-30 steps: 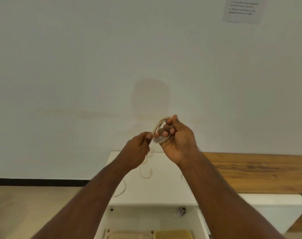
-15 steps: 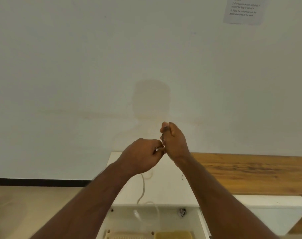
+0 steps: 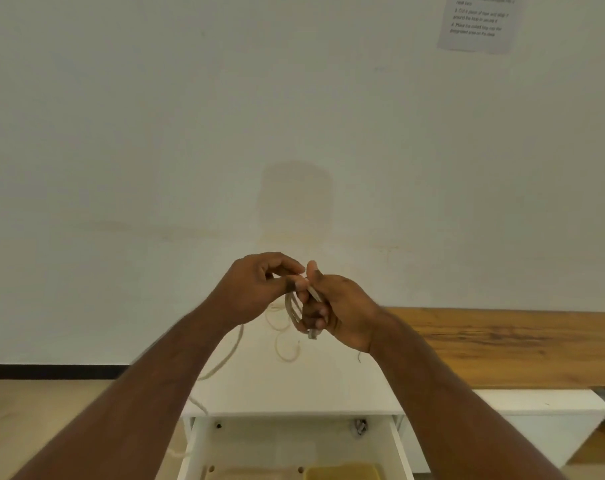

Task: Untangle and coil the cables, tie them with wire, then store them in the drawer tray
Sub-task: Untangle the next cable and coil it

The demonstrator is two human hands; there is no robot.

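While the cable [image 3: 293, 308] hangs in a few loops between my hands, I judge coiling is the step in hand. My right hand [image 3: 335, 306] grips the loops and plug; my left hand [image 3: 259, 289] pinches the strand. Next: wind in the tail trailing over the surface [image 3: 328, 386], then tie. Below, the drawer [image 3: 294, 448] stands open, its tray [image 3: 342, 472] holding nothing I can make out.

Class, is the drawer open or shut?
Open. The drawer stands pulled out below the white top, and its inside shows, with a yellow tray at the frame's bottom edge.
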